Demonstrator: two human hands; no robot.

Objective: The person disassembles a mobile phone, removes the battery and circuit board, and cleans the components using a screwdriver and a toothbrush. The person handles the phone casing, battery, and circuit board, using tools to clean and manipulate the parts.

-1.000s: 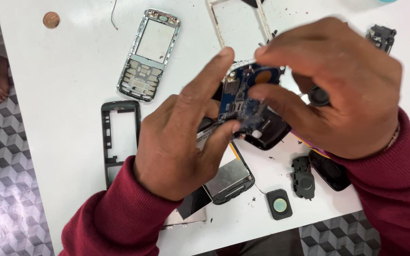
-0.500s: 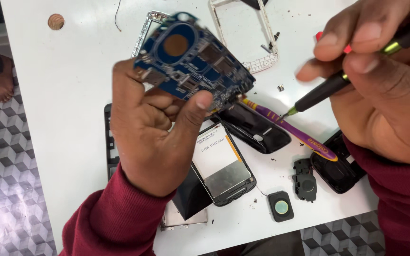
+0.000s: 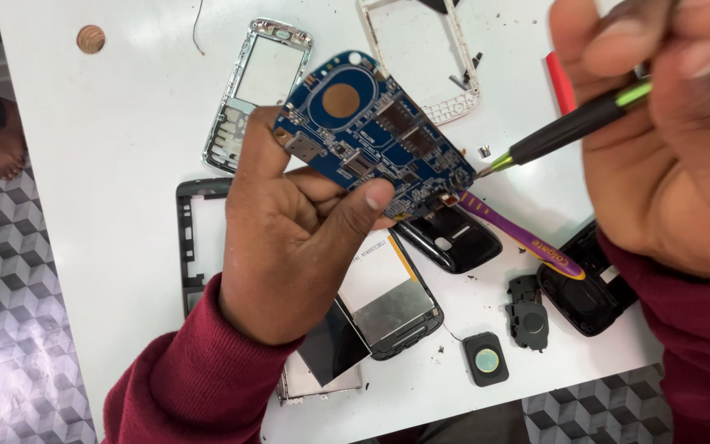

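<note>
Steadily Does It — Tip to the Board Edge

Right now I am holding the blue board [image 3: 371, 136] up off the white table [image 3: 108, 148] in my left hand [image 3: 289, 247], thumb and fingers pinching it along its lower edge, copper circle facing me. My right hand [image 3: 667, 140] is clenching the screwdriver [image 3: 577, 127], and its tip is sitting just at the board's right edge — touching or a hair short, I cannot tell.

To do this well, I judge I should be keeping the board still rather than chasing it with the tool — bracing my left wrist, easing the tip in lightly, and pressing on the edge only, not on the small parts. My grip should be staying clear of the components.

Below the board the parts are lying loose: a purple toothbrush [image 3: 527, 234], a black shell [image 3: 449, 238], a screen [image 3: 388, 300], a silver frame [image 3: 260, 82]. A slip could be scattering them.
</note>
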